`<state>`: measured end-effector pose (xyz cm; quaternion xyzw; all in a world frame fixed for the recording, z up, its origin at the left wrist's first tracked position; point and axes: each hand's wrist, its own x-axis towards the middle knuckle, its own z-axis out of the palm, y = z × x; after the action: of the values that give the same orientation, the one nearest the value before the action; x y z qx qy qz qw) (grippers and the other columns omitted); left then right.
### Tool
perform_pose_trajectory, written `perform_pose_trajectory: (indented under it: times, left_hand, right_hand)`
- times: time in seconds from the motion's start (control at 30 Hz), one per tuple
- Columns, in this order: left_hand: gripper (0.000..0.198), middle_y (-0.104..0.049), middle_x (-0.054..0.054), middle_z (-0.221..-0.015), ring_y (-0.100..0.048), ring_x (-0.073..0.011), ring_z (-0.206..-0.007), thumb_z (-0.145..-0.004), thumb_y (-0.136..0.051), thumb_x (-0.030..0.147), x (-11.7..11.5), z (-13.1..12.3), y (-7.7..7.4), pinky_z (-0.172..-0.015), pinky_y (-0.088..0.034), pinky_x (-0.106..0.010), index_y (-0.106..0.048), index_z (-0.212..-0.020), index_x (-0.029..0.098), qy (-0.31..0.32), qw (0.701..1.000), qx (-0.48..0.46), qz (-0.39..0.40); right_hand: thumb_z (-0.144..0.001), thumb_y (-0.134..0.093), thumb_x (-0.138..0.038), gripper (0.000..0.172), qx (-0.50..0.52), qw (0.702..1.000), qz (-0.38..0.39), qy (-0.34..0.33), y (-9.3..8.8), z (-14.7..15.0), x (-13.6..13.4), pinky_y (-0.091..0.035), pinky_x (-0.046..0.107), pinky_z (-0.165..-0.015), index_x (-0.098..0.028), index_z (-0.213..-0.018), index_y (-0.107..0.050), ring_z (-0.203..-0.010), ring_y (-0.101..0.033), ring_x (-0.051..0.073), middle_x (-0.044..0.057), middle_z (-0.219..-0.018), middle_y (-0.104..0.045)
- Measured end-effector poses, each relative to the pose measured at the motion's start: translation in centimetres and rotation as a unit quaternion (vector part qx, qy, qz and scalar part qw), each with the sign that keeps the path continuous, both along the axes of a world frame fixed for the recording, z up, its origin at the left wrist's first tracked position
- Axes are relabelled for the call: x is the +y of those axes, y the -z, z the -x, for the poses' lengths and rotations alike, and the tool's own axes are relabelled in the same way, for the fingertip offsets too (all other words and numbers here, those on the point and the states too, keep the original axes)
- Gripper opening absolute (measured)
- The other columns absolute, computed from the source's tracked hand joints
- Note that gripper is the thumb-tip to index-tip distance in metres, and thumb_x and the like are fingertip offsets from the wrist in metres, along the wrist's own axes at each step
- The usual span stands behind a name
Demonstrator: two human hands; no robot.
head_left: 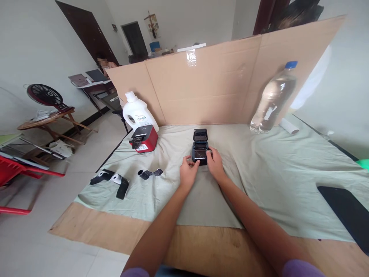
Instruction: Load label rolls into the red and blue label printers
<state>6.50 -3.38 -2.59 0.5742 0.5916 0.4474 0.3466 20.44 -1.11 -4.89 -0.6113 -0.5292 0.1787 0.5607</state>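
Note:
A small black portable label printer [200, 154] rests on the cloth in front of me, its lid [200, 134] flipped up toward the back. My left hand [188, 172] grips its near left corner, with the thumb at the front edge. On the other side my right hand [215, 161] has its fingers around the right edge. What lies inside the printer's bay is too dark to make out. Left of my hands lies a small roll with a dark, curling strip [150, 174]. Two more rolls with dark strips [116, 179] sit farther left.
A red and black box-shaped device [148, 139] stands by a white jug [139, 111] at the back left. A cardboard panel [201, 88] closes off the rear. A large clear bottle [273, 100] leans right, near a white tube [289, 126]. A black phone [344, 211] lies at right.

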Motion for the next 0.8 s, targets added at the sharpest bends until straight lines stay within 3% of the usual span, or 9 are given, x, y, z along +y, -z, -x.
perform_pose_trajectory:
  times: [0.13, 0.23, 0.4, 0.5, 0.67, 0.8]
  left_hand:
    - [0.043, -0.074, -0.010, -0.105, -0.069, -0.0270, -0.096, -0.082, -0.069, 0.043, -0.6, 0.5, -1.0, -0.081, -0.046, -0.034, -0.048, -0.113, 0.022, -0.025, 0.993, 0.112, 0.028]
    - [0.040, -0.075, -0.007, -0.099, -0.070, -0.0256, -0.092, -0.084, -0.068, 0.042, -1.3, 0.3, -1.1, -0.078, -0.045, -0.033, -0.046, -0.113, 0.025, -0.016, 0.990, 0.135, 0.032]
    - [0.033, -0.066, 0.002, -0.079, -0.061, -0.0136, -0.065, -0.085, -0.064, 0.035, -1.1, -0.2, 0.1, -0.064, -0.044, -0.024, -0.044, -0.110, 0.024, 0.051, 0.998, -0.027, -0.021]
    - [0.024, -0.053, 0.007, -0.065, -0.054, -0.0115, -0.059, -0.083, -0.059, 0.031, -0.5, -0.1, 0.7, -0.060, -0.041, -0.021, -0.047, -0.103, 0.024, 0.084, 0.990, -0.117, -0.009]
    - [0.011, -0.045, 0.008, -0.056, -0.046, -0.0101, -0.052, -0.075, -0.059, 0.026, 0.0, 0.2, 1.0, -0.053, -0.036, -0.021, -0.055, -0.084, 0.022, 0.130, 0.982, -0.134, 0.013]
    - [0.009, -0.047, 0.008, -0.052, -0.048, -0.0099, -0.048, -0.075, -0.058, 0.025, -0.1, 0.2, 1.0, -0.050, -0.034, -0.021, -0.058, -0.083, 0.021, 0.158, 0.976, -0.149, 0.029]
  right_hand:
    - [-0.096, -0.038, -0.042, 0.048, 0.005, 1.000, 0.007, 0.005, -0.1, 0.0, 0.0, -0.044, 0.049, -0.102, -0.013, -0.126, -0.060, -0.114, -0.059, 0.030, 0.018, -0.124, -0.065]
    - [-0.096, -0.038, -0.043, 0.047, 0.008, 1.000, 0.006, 0.005, -0.1, 0.0, -0.1, -0.044, 0.048, -0.101, -0.014, -0.125, -0.061, -0.112, -0.060, 0.029, 0.018, -0.123, -0.066]
    - [-0.096, -0.039, -0.047, 0.047, 0.011, 1.000, -0.003, 0.001, 0.1, -0.2, 0.0, -0.043, 0.046, -0.103, -0.017, -0.124, -0.062, -0.113, -0.059, 0.027, 0.015, -0.123, -0.066]
    - [-0.097, -0.038, -0.047, 0.047, 0.015, 1.000, -0.002, -0.005, 0.0, -0.2, 0.0, -0.043, 0.047, -0.103, -0.018, -0.123, -0.063, -0.113, -0.059, 0.027, 0.015, -0.122, -0.067]
    - [-0.094, -0.040, -0.047, 0.046, 0.036, 0.999, 0.010, -0.004, -0.1, -0.3, -0.1, -0.045, 0.047, -0.100, -0.017, -0.121, -0.064, -0.109, -0.061, 0.028, 0.015, -0.119, -0.068]
    - [-0.086, -0.053, -0.049, 0.047, 0.103, 0.992, 0.070, 0.003, -0.4, -1.6, 1.4, -0.047, 0.047, -0.098, -0.021, -0.121, -0.064, -0.102, -0.064, 0.028, 0.013, -0.123, -0.067]
